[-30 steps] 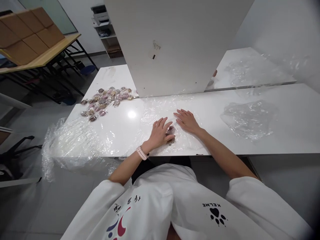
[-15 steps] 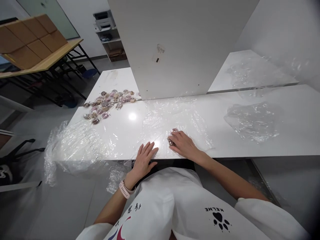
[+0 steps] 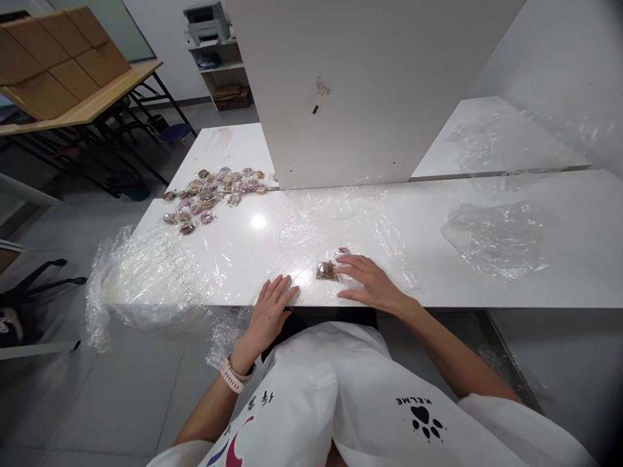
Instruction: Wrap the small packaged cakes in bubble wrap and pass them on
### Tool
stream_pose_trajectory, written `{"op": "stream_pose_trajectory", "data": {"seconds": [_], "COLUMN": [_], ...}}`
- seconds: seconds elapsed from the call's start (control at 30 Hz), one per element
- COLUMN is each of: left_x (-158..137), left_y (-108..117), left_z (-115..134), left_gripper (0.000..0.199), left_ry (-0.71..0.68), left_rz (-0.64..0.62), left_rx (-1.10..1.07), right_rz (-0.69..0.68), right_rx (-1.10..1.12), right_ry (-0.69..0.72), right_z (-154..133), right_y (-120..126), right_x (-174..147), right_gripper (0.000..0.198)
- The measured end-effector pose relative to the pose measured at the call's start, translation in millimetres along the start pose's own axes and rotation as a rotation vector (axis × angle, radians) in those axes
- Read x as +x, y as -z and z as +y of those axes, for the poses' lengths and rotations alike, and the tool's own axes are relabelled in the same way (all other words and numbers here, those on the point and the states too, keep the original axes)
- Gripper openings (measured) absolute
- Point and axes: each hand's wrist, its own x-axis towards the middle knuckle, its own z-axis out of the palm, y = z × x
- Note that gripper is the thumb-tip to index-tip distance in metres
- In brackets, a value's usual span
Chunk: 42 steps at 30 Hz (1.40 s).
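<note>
My right hand [image 3: 368, 282] is at the front of the white table, fingers extended and apart. Its fingertips are at the right edge of a small brown packet in clear wrap [image 3: 324, 271]; whether they touch it I cannot tell. Just behind that packet is a small purplish wrapped piece [image 3: 342, 250], partly hidden by the fingers. Both rest on a spread sheet of clear plastic film [image 3: 335, 217]. To the left, my left hand [image 3: 270, 308] lies flat at the table's front edge, fingers outstretched and holding nothing.
Many small wrapped pieces [image 3: 208, 198] lie scattered at the table's left rear. Bubble wrap [image 3: 150, 279] hangs over the front left edge. Another crumpled plastic sheet [image 3: 496, 237] lies to the right. A tall white panel [image 3: 365, 97] stands behind the film.
My right hand has drawn back to the right and opened, uncovering the brown packet. My left hand has shifted slightly left. The view has moved a little.
</note>
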Motion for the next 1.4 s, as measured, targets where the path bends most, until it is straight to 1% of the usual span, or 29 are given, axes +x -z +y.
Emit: {"op": "stream_pose_trajectory", "data": {"seconds": [0.03, 0.07, 0.17, 0.23, 0.3, 0.37, 0.43, 0.47, 0.53, 0.6, 0.63, 0.67, 0.7, 0.73, 0.77, 0.8, 0.83, 0.87, 0.9, 0.93, 0.97, 1.03, 1.1, 1.13, 1.17, 1.23, 1.3, 1.33, 1.4], "left_x": [-5, -10, -18, -18, -15, -9, 2, 9, 26, 45, 53, 60, 65, 68, 70, 71, 72, 73, 74, 76, 79, 86, 93, 95, 97, 100, 104, 106, 114], "left_y": [4, 8, 19, 27, 35, 45, 57, 62, 69, 69, 65, 58, 48, 37, 24, 11, -1, -12, -20, -26, -30, -34, -34, -34, -34, -33, -32, -30, -24], "left_z": [-3, -7, -19, -25, -31, -36, -41, -42, -41, -32, -23, -13, 0, 13, 26, 38, 48, 55, 59, 60, 58, 50, 40, 36, 32, 28, 25, 23, 20], "left_gripper": [0.052, 0.046, 0.026, 0.021, 0.019, 0.018, 0.017, 0.017, 0.016, 0.020, 0.026, 0.032, 0.035, 0.037, 0.039, 0.038, 0.037, 0.036, 0.036, 0.037, 0.039, 0.043, 0.045, 0.044, 0.043, 0.041, 0.038, 0.035, 0.030], "left_ry": [0.030, 0.059, 0.115, 0.135, 0.151, 0.159, 0.169, 0.188, 0.275, 0.374, 0.381, 0.336, 0.235, 0.080, -0.098, -0.261, -0.372, -0.420, -0.424, -0.387, -0.330, -0.233, -0.189, -0.185, -0.186, -0.180, -0.159, -0.141, -0.082], "left_rz": [0.014, 0.027, 0.074, 0.115, 0.168, 0.226, 0.271, 0.294, 0.372, 0.537, 0.641, 0.728, 0.794, 0.793, 0.723, 0.622, 0.503, 0.411, 0.335, 0.283, 0.250, 0.198, 0.163, 0.155, 0.150, 0.149, 0.149, 0.145, 0.120], "left_rx": [0.006, 0.009, -0.016, -0.047, -0.047, -0.007, 0.054, 0.089, 0.159, 0.203, 0.200, 0.174, 0.129, 0.065, -0.008, -0.060, -0.081, -0.090, -0.088, -0.081, -0.078, -0.084, -0.103, -0.116, -0.131, -0.169, -0.219, -0.247, -0.307], "right_rz": [-0.019, -0.028, 0.042, 0.126, 0.180, 0.201, 0.198, 0.192, 0.161, 0.096, 0.053, 0.011, -0.025, -0.054, -0.078, -0.095, -0.103, -0.106, -0.107, -0.101, -0.083, 0.005, 0.140, 0.189, 0.204, 0.136, 0.028, -0.007, -0.015], "right_rx": [-0.011, -0.018, -0.001, 0.010, -0.005, -0.030, -0.053, -0.059, -0.050, 0.003, 0.044, 0.085, 0.119, 0.144, 0.157, 0.161, 0.160, 0.161, 0.161, 0.150, 0.116, -0.037, -0.250, -0.329, -0.368, -0.330, -0.218, -0.161, -0.069], "right_ry": [-0.035, -0.073, -0.198, -0.247, -0.246, -0.215, -0.199, -0.206, -0.247, -0.313, -0.348, -0.380, -0.405, -0.425, -0.437, -0.444, -0.451, -0.455, -0.459, -0.462, -0.463, -0.437, -0.372, -0.321, -0.258, -0.117, -0.004, 0.023, 0.013], "right_z": [1, 3, 7, 6, 2, -2, -5, -5, -1, 7, 12, 18, 23, 28, 32, 36, 40, 43, 46, 48, 50, 51, 48, 45, 42, 37, 37, 38, 44], "right_y": [5, 8, 9, 5, 3, 6, 16, 23, 36, 46, 49, 51, 50, 49, 47, 45, 42, 39, 37, 35, 33, 28, 23, 20, 17, 12, 6, 3, -2], "right_x": [-14, -28, -62, -74, -76, -71, -60, -52, -34, -13, -3, 7, 16, 23, 29, 34, 37, 39, 40, 41, 42, 43, 43, 42, 40, 35, 28, 26, 25], "right_gripper": [0.046, 0.046, 0.029, 0.029, 0.030, 0.028, 0.026, 0.026, 0.025, 0.025, 0.025, 0.025, 0.025, 0.025, 0.025, 0.025, 0.025, 0.025, 0.025, 0.024, 0.022, 0.016, 0.015, 0.018, 0.021, 0.024, 0.029, 0.034, 0.037]}}
